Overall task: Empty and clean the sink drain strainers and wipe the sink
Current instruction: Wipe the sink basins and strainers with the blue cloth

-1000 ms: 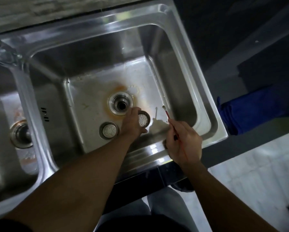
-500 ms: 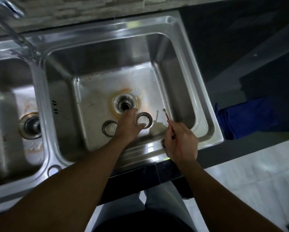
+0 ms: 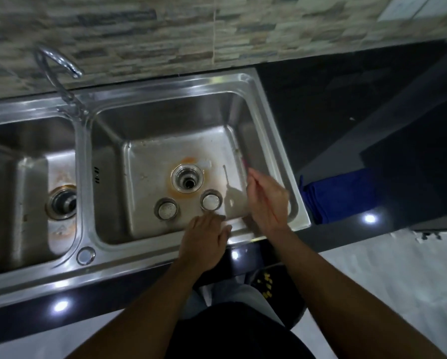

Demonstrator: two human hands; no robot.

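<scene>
Two round metal drain strainers lie on the floor of the right sink basin [image 3: 245, 81]: one strainer [image 3: 166, 209] at the left, the other strainer [image 3: 211, 201] at the right, both below the open drain hole [image 3: 188, 178] with its orange stain. My left hand [image 3: 204, 242] hovers over the basin's front rim, fingers apart, holding nothing. My right hand [image 3: 267, 200] grips a thin red-handled brush [image 3: 244, 161] over the basin's right side; the brush is blurred.
The left basin [image 3: 30, 177] has its own drain [image 3: 61, 202] and orange marks. A curved tap [image 3: 59, 73] stands at the back between the basins. A blue cloth [image 3: 339, 195] lies on the dark counter to the right. A tiled wall runs behind.
My left hand let go of the right strainer, which now rests on the basin floor, and drew back to the front rim. The view pulled back and tilted up.
</scene>
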